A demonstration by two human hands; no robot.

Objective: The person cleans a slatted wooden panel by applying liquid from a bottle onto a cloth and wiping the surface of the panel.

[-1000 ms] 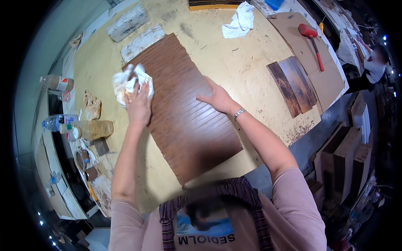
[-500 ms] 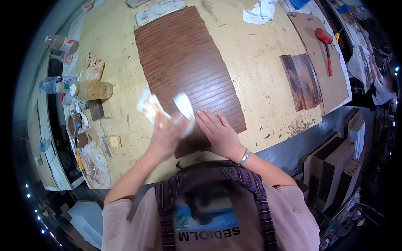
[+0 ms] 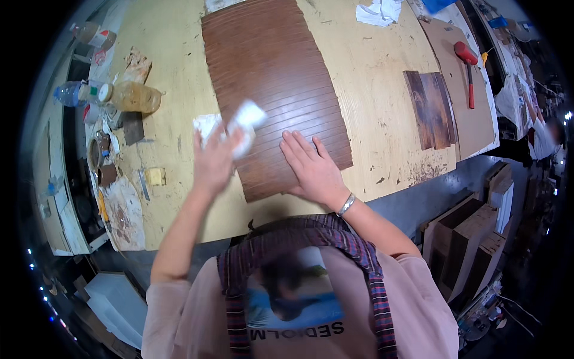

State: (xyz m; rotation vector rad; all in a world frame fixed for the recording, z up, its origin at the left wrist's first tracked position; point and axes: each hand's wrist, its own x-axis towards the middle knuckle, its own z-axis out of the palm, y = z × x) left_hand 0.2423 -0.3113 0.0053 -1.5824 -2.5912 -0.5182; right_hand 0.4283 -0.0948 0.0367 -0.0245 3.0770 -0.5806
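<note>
Brown, grooved and faintly glossy, the wooden panel [image 3: 275,72] is laid flat on the pale yellow table [image 3: 373,110], its near end set close to the table's front edge. Its long axis is pointed away from the person, with the far end angled somewhat to the left; the narrow grooves are run crosswise, from one long side to the other. By the left hand [image 3: 215,158], a crumpled white cloth [image 3: 249,115] is held at the panel's left edge, the fingers partly bent into its folds; how tightly they are closed cannot be told through the blur. The right hand [image 3: 312,170] is laid flat, palm down, on the panel's near part, its fingers extended, slightly parted and pointed away and to the left, with nothing gripped. The right forearm [image 3: 382,230] is slanted in from the lower right, and a silver bracelet [image 3: 345,204] is worn at the wrist.
</note>
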